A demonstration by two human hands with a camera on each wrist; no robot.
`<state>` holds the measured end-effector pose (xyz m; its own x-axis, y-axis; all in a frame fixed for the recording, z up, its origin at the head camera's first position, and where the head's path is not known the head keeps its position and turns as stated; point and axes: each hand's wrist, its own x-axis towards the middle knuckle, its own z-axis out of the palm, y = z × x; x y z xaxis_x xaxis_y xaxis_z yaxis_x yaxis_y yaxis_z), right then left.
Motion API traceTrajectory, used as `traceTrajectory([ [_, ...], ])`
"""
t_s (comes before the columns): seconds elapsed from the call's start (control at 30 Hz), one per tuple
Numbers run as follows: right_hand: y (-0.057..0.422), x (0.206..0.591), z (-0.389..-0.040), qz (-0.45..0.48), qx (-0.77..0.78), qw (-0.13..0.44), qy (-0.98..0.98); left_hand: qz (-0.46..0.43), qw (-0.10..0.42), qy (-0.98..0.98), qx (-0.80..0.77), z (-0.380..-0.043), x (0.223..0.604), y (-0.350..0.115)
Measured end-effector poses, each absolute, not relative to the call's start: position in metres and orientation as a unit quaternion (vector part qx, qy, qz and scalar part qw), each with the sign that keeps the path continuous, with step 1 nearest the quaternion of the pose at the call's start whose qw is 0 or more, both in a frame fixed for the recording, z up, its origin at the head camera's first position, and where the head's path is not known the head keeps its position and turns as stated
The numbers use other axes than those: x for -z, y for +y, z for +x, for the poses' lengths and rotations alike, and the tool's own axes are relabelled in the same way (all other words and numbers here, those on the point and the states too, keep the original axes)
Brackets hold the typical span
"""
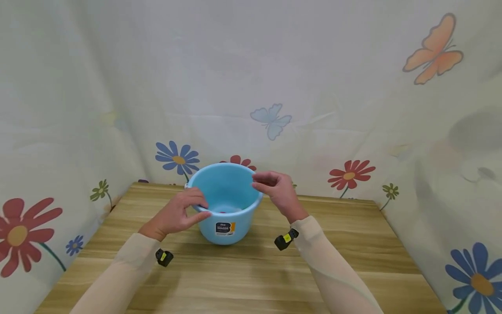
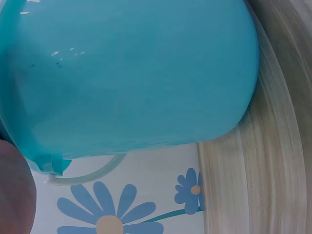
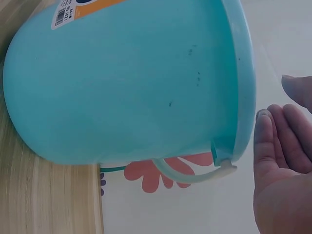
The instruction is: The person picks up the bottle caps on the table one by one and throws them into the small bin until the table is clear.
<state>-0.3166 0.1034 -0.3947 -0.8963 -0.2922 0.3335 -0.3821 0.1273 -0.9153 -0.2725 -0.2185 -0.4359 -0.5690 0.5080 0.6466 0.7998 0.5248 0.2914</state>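
A light blue plastic bucket [image 1: 225,224] stands upright, with a black, white and orange label [image 1: 225,229] on its front. My left hand [image 1: 181,211] grips the bucket's left front rim, fingers over the inner side and thumb along the front. Only an edge of that hand [image 2: 15,190] appears in the left wrist view. Beside the right rim is my right hand [image 1: 279,192], fingers slightly bent and thumb apart from them. The right wrist view shows nothing between that hand's fingers [image 3: 265,141] and thumb. Inside the bucket, a bit of something red [image 1: 222,212] peeks above the front rim, mostly hidden.
The bucket is on a wood-grain table [image 1: 235,279]. A white cloth [image 1: 219,78] printed with flowers and butterflies hangs behind and at both sides. A pale handle [image 3: 195,176] hangs from the bucket's rim. Each wrist carries a small black camera [image 1: 286,240].
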Motion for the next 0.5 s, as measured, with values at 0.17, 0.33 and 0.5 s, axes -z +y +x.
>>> traceTrajectory([
  [0.17, 0.114, 0.400, -0.318, 0.229, -0.625, 0.060, -0.744, -0.391, 0.248, -0.830, 0.311, -0.273, 0.437, -0.219],
  [0.33, 0.125, 0.403, -0.317, 0.218, -0.629, 0.083, -0.741, -0.385, 0.228, -0.822, 0.353, -0.276, 0.436, -0.219],
  [0.5, 0.136, 0.406, -0.318, 0.203, -0.631, 0.102, -0.742, -0.380, 0.227, -0.823, 0.356, -0.277, 0.433, -0.219],
])
